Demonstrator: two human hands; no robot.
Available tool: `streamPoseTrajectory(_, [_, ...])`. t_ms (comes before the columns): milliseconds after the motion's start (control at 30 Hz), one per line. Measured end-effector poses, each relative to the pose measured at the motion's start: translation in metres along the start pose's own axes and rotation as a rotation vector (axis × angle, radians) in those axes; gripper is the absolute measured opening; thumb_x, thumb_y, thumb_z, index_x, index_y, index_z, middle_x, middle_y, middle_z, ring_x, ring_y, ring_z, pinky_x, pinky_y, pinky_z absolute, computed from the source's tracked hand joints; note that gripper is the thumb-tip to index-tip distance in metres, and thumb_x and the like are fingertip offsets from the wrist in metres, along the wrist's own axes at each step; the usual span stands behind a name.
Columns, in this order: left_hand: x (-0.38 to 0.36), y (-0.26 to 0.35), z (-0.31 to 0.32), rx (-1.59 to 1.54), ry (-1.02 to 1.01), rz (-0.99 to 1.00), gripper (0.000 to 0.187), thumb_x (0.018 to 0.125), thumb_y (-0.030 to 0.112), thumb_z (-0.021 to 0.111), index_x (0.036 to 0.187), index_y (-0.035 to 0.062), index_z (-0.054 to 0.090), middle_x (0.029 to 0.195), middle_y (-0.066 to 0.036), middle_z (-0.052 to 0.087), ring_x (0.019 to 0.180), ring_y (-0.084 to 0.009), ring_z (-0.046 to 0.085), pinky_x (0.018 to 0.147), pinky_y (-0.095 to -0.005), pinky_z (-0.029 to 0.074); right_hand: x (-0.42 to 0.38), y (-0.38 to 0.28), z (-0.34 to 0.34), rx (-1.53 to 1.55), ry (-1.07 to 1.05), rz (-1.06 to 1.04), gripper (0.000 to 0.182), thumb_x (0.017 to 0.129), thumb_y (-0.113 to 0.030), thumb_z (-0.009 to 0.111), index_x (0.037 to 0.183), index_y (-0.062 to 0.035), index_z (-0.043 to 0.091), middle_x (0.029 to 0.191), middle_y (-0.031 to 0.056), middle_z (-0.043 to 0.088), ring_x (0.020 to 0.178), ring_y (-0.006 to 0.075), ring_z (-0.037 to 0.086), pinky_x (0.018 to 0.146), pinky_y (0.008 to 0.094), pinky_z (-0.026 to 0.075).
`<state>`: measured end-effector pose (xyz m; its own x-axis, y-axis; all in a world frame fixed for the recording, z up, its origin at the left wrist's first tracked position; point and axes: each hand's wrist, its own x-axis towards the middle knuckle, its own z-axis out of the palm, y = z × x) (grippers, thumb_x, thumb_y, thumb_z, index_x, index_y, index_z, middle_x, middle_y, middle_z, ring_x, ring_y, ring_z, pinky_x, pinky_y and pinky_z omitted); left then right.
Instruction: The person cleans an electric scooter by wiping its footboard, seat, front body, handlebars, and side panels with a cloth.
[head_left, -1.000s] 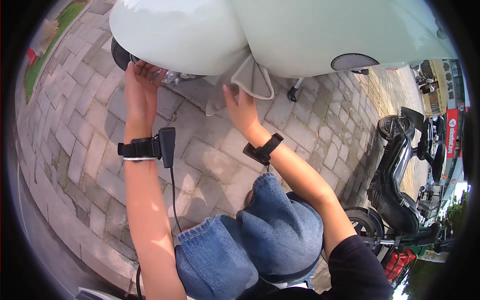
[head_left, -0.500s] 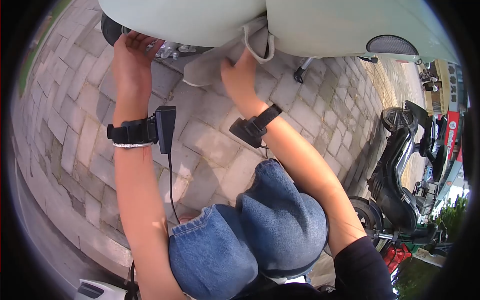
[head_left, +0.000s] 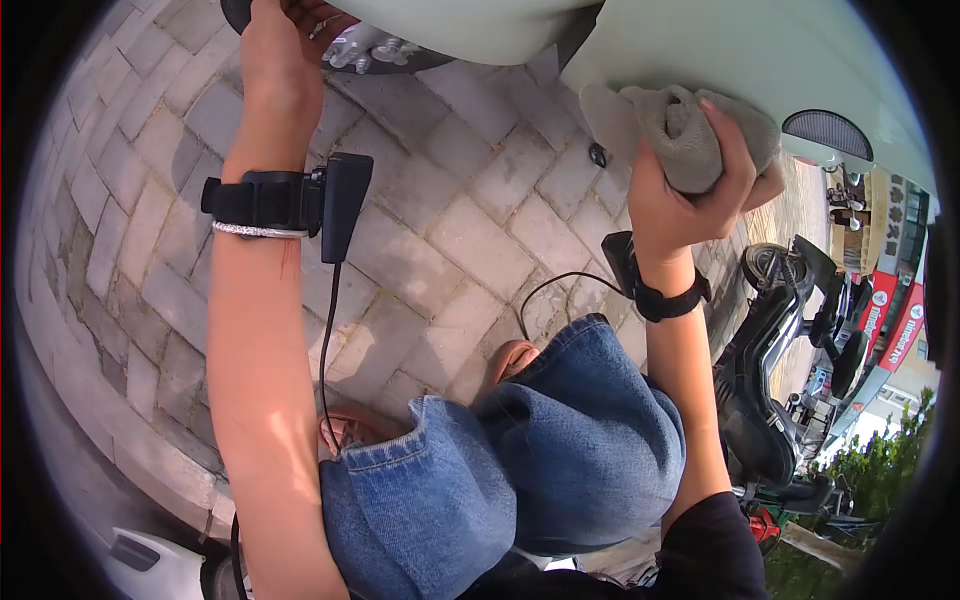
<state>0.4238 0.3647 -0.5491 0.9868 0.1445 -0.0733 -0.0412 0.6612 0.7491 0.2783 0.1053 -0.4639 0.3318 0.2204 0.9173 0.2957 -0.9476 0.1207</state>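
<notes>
So there's this big pale green body panel [head_left: 680,50] across the top. Bunched grey cloth [head_left: 690,140] sits right against it, with the right hand [head_left: 700,190] curled firmly round it. Left hand [head_left: 290,30] is half-curled at the panel's lower edge, can't tell if it's gripping anything.
</notes>
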Motion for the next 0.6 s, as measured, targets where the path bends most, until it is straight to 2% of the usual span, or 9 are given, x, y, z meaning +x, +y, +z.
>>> streamPoseTrajectory(67, [0.000,0.002,0.002,0.036,-0.014,0.042,0.029,0.092,0.022,0.034,0.102,-0.0011,0.049,0.097,-0.011,0.053,0.089,-0.0223,0.051,0.090,-0.0398,0.041,-0.003,0.013,0.015,-0.077,-0.012,-0.107,0.037,0.058,-0.008,0.070,0.094,-0.0161,0.065,0.100,-0.0004,0.053,0.096,0.0216,0.045,0.083,0.0313,0.038])
streamPoseTrajectory(133, [-0.001,0.002,0.006,0.051,0.000,0.043,0.030,0.092,0.022,0.034,0.102,-0.0016,0.049,0.097,-0.011,0.053,0.091,-0.0226,0.051,0.090,-0.0404,0.041,-0.019,0.034,0.038,-0.288,-0.126,-0.623,0.032,0.066,-0.014,0.063,0.098,-0.0219,0.063,0.097,-0.0037,0.052,0.093,0.0144,0.047,0.082,0.0296,0.040])
streamPoseTrajectory(200, [-0.002,0.004,0.006,0.063,0.029,0.053,0.031,0.092,0.023,0.034,0.102,-0.0021,0.049,0.097,-0.012,0.053,0.092,-0.0229,0.051,0.091,-0.0410,0.041,-0.037,0.052,0.058,-0.255,-0.346,-0.819,0.026,0.076,-0.011,0.053,0.098,-0.0184,0.064,0.102,-0.0039,0.053,0.091,0.0166,0.049,0.081,0.0316,0.043])
streamPoseTrajectory(233, [-0.003,0.005,0.006,0.071,0.001,0.050,0.030,0.093,0.021,0.033,0.103,-0.0021,0.049,0.098,-0.012,0.053,0.093,-0.0227,0.051,0.091,-0.0412,0.041,-0.050,0.061,0.065,-0.243,-0.347,-0.819,0.026,0.076,-0.011,0.053,0.098,-0.0184,0.064,0.102,-0.0039,0.053,0.091,0.0166,0.049,0.081,0.0316,0.043])
streamPoseTrajectory(300, [-0.006,0.010,0.009,0.077,-0.014,0.055,0.030,0.093,0.020,0.032,0.103,-0.0021,0.049,0.099,-0.012,0.053,0.094,-0.0226,0.051,0.092,-0.0414,0.041,-0.081,0.086,0.077,-0.365,-0.774,-0.924,0.021,0.075,-0.010,0.052,0.092,-0.0146,0.062,0.105,-0.0022,0.053,0.097,0.0157,0.051,0.085,0.0309,0.044])
streamPoseTrajectory(333, [-0.010,0.013,0.013,0.135,-0.024,0.020,0.032,0.092,0.024,0.034,0.100,-0.0003,0.052,0.094,-0.011,0.055,0.089,-0.0220,0.053,0.086,-0.0388,0.043,-0.103,0.106,0.084,-0.354,-0.765,-0.935,0.021,0.075,-0.010,0.052,0.092,-0.0146,0.062,0.105,-0.0022,0.053,0.097,0.0157,0.051,0.085,0.0309,0.044])
streamPoseTrajectory(400, [-0.025,0.027,0.034,0.219,0.056,-0.059,0.032,0.091,0.027,0.035,0.095,0.0024,0.055,0.085,-0.008,0.056,0.081,-0.0215,0.054,0.078,-0.0367,0.045,-0.130,0.131,0.094,-0.051,-1.217,-0.416,0.014,0.074,-0.009,0.053,0.086,-0.0117,0.057,0.101,-0.0016,0.052,0.099,0.0149,0.051,0.082,0.0291,0.046])
streamPoseTrajectory(533, [-0.019,0.021,0.026,0.172,0.025,-0.034,0.033,0.091,0.027,0.035,0.097,0.0015,0.055,0.087,-0.009,0.057,0.081,-0.0218,0.055,0.078,-0.0370,0.045,-0.077,0.085,0.059,0.007,-1.004,-0.662,0.013,0.071,-0.010,0.057,0.083,-0.0119,0.062,0.098,0.0004,0.057,0.097,0.0157,0.055,0.078,0.0275,0.048])
streamPoseTrajectory(600, [-0.017,0.020,0.024,0.215,-0.037,-0.030,0.036,0.092,0.028,0.034,0.102,-0.0002,0.055,0.093,-0.011,0.058,0.085,-0.0228,0.055,0.079,-0.0377,0.045,-0.038,0.063,0.046,0.092,-0.706,-0.713,0.027,0.067,-0.013,0.059,0.093,-0.0171,0.066,0.095,-0.0014,0.058,0.092,0.0131,0.058,0.074,0.0259,0.048])
